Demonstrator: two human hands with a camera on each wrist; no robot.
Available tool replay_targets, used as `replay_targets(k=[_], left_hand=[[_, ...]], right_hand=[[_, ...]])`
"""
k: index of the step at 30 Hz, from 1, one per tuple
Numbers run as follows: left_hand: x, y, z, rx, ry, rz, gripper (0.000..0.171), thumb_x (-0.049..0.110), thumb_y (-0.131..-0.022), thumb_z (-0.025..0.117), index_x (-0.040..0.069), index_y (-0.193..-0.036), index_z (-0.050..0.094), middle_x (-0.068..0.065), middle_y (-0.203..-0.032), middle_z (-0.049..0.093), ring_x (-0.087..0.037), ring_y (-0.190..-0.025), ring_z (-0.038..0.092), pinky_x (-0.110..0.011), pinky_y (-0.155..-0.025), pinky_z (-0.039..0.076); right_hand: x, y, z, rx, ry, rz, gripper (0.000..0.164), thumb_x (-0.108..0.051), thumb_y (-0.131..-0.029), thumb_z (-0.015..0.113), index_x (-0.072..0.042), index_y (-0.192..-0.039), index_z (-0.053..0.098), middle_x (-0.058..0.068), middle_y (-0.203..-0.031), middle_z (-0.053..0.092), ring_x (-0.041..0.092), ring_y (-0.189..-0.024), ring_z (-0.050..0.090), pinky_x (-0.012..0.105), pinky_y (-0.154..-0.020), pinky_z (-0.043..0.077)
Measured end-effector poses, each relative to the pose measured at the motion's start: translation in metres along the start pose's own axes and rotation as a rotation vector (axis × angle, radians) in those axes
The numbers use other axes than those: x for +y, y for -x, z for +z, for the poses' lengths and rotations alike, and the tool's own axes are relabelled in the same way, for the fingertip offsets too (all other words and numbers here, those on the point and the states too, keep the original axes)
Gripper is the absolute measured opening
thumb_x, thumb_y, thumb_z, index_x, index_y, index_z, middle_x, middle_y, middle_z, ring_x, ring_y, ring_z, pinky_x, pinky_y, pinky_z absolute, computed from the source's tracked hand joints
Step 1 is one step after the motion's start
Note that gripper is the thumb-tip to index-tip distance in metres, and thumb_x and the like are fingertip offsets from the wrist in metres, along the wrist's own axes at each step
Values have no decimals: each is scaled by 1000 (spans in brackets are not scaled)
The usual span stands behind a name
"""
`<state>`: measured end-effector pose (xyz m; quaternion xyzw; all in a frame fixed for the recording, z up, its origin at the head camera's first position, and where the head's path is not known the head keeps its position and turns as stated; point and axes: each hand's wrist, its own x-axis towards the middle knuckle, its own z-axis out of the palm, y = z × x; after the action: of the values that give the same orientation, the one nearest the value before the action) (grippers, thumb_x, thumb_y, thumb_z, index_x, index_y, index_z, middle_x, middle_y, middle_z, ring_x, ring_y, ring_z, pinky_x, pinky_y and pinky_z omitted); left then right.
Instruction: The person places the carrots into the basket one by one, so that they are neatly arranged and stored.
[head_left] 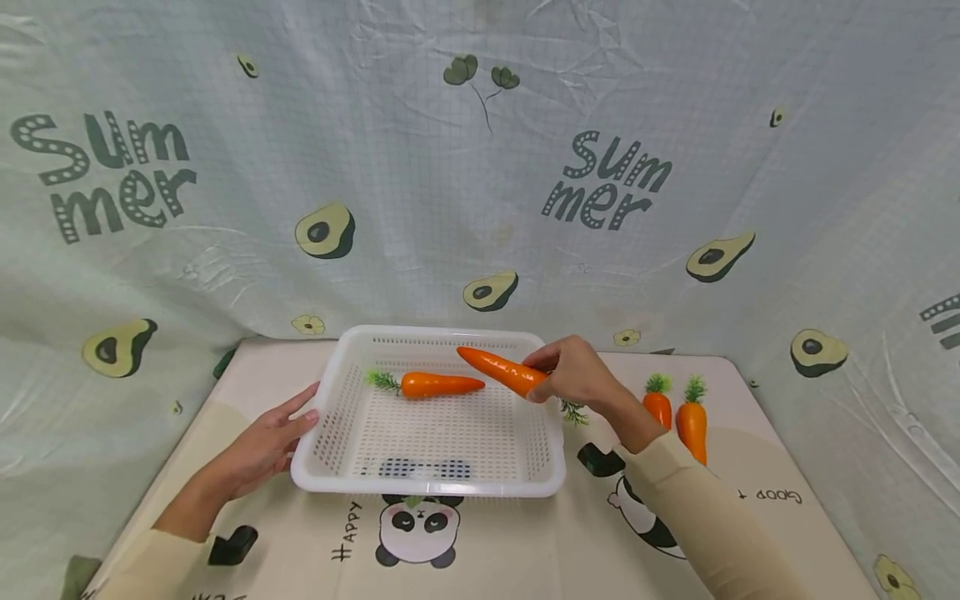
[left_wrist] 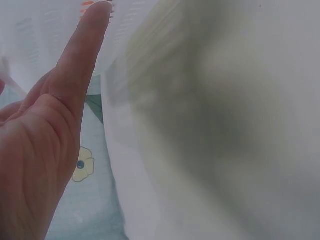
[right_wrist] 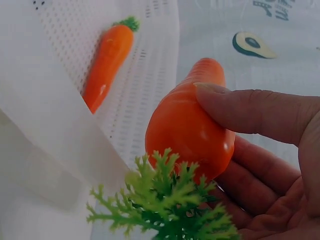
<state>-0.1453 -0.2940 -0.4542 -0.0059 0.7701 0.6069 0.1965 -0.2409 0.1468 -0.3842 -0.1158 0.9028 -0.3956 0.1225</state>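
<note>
A white perforated plastic basket (head_left: 427, 487) stands on the table with one toy carrot (head_left: 435, 384) lying in it, its green top to the left. At the basket's left rim, my left hand (head_left: 262, 437) holds on with the thumb over the edge; one finger (left_wrist: 80, 60) lies along the outer wall in the left wrist view. Above the basket's right side, my right hand (head_left: 573, 371) grips a second toy carrot (head_left: 502, 371) near its thick end. Its tip points left and up. The right wrist view shows the thumb on this carrot (right_wrist: 185, 125), its leafy top (right_wrist: 170, 200) hanging towards the camera.
Two more toy carrots (head_left: 657, 407) (head_left: 692, 425) lie on the table right of the basket, partly behind my right forearm. The table cover (head_left: 525, 550) has panda prints. Behind and beside the table hangs a pale curtain (head_left: 420, 167) with avocado prints.
</note>
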Motion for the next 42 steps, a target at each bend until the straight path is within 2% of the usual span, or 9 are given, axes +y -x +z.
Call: replay_targets(k=[18, 23, 31, 38, 42], left_hand=[[2, -1, -1, -7, -10, 1, 76, 40, -110, 49, 24, -169, 3, -32, -161, 37, -26, -115, 67, -40, -86, 61], [3, -3, 1, -12, -25, 25, 76, 40, -111, 49, 23, -169, 3, -33, -160, 38, -27, -114, 68, -41, -86, 61], [2, -1, 1, 6, -28, -17, 76, 40, -110, 49, 25, -169, 3, -32, -161, 37, -27, -117, 67, -42, -88, 61], [3, 0, 0, -3, -37, 8, 78, 40, -110, 49, 22, -169, 2, -32, -161, 36, -28, -116, 67, -42, -88, 61], [3, 1, 0, -3, -35, -1, 77, 40, -111, 49, 22, -169, 2, -33, -161, 37, -27, -115, 67, -41, -86, 61]], right_hand=[[-3, -3, 4, -47, 5, -25, 40, 1, -75, 87, -6, -113, 80, 10, -110, 78, 25, -94, 69, 43, -93, 61], [-4, -6, 5, -61, 1, -48, 39, 1, -75, 87, -5, -112, 80, 10, -109, 79, 24, -92, 70, 42, -92, 61], [-11, -11, 12, -101, 8, -94, 38, 1, -74, 87, -4, -111, 80, 10, -105, 79, 23, -90, 71, 40, -89, 62], [-17, -16, 17, -106, 27, -90, 39, 3, -73, 87, -5, -111, 80, 9, -104, 79, 23, -90, 70, 39, -89, 61], [-20, -20, 20, -119, 34, -95, 40, 3, -73, 87, -4, -112, 80, 9, -105, 79, 23, -90, 71, 39, -89, 61]])
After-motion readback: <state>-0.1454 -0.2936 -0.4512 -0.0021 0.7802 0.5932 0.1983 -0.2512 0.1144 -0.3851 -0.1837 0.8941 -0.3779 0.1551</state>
